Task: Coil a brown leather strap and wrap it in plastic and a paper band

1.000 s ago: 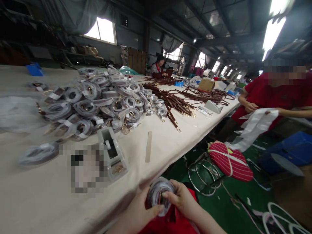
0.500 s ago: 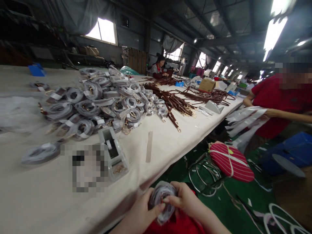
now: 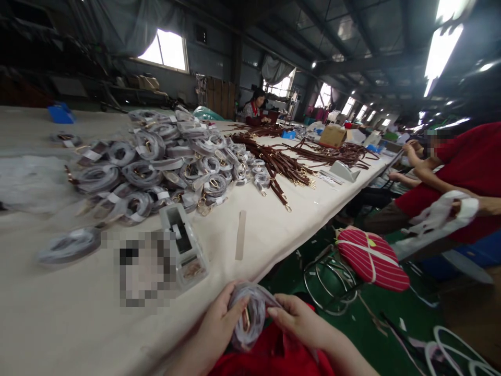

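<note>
On the far left of the table (image 3: 58,324) I see a pile of wrapped straps (image 3: 156,156). Near the table edge, my left hand (image 3: 217,326) grips a coiled strap in a clear plastic bag (image 3: 248,316); a gold clasp shows through. My right hand (image 3: 301,321) pinches its right side.

Factory workshop: long worktable (image 3: 297,224), piled wrapped straps (image 3: 156,156), steel-truss roof (image 3: 352,36)
</note>
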### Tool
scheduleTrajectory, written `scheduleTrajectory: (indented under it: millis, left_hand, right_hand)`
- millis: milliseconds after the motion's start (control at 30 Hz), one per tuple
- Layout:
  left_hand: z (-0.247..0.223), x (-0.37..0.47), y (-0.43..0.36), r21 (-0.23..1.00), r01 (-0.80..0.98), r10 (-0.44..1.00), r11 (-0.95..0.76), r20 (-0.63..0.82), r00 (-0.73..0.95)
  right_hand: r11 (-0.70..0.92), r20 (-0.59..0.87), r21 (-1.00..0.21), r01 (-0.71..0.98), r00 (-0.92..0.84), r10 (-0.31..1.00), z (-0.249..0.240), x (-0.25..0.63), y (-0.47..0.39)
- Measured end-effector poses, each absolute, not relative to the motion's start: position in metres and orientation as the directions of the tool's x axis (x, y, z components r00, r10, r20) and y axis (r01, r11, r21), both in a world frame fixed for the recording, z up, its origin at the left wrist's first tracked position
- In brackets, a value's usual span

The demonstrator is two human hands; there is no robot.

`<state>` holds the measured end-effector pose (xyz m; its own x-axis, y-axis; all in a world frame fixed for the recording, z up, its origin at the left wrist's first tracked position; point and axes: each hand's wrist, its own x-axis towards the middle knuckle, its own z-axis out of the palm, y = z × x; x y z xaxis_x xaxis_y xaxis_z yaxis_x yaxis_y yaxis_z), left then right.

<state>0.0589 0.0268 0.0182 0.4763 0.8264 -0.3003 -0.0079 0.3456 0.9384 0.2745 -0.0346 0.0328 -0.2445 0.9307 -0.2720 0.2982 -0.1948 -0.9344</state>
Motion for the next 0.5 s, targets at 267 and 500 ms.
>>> scheduleTrajectory:
  millis: [267,500]
  left_hand:
    - [0.029,0.064,0.017,0.905,-0.137,0.859,0.404,-0.323,0.396]
    - [0.032,0.074,0.016,0.815,-0.314,0.862,0.487,-0.389,0.325]
  right_hand:
    - [-0.112,-0.188,-0.909,0.401,-0.156,0.970,0.043,0.297,-0.028]
    - [-0.113,-0.174,-0.939,0.326,-0.166,0.971,0.032,0.278,-0.039]
